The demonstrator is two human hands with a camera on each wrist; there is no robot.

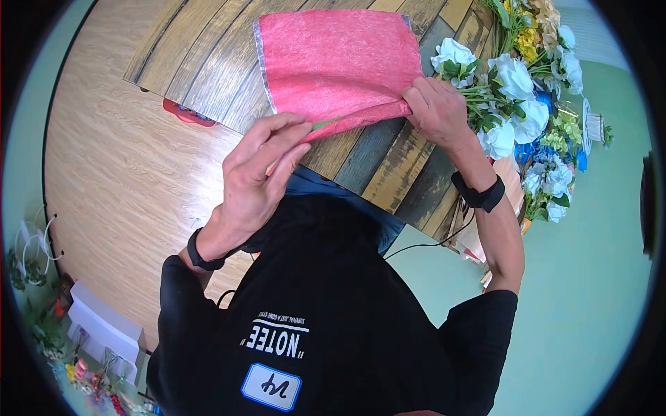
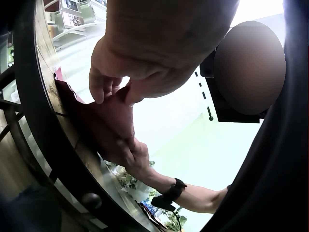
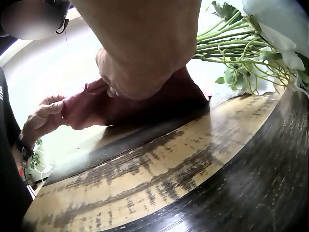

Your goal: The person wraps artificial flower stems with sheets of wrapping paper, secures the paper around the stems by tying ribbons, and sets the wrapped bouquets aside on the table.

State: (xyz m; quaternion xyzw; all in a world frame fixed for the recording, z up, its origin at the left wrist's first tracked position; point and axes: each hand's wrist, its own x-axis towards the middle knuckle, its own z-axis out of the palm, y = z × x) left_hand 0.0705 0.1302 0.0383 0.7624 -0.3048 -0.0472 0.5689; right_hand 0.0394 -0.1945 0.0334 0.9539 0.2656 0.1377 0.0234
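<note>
A pink-red fabric-like wrapping sheet (image 1: 340, 52) with thin silvery side edges lies over the wood-plank table, its near edge gathered into a fold and raised. My left hand (image 1: 253, 166) pinches the left end of that fold between thumb and fingers. By its fingertips a narrow green strip (image 1: 326, 123) peeks out of the fold; the rest of it is hidden. At the right end, my right hand (image 1: 438, 114) grips the bunched near corner. From the right wrist view, the sheet (image 3: 91, 108) stretches between both hands and hangs close over the planks.
White artificial flowers (image 1: 513, 76) with green stems lie right beside my right hand, with yellow and blue blooms around them. The table (image 1: 208, 52) ends at a near edge in front of my body. A red object (image 1: 189, 113) shows under its left edge.
</note>
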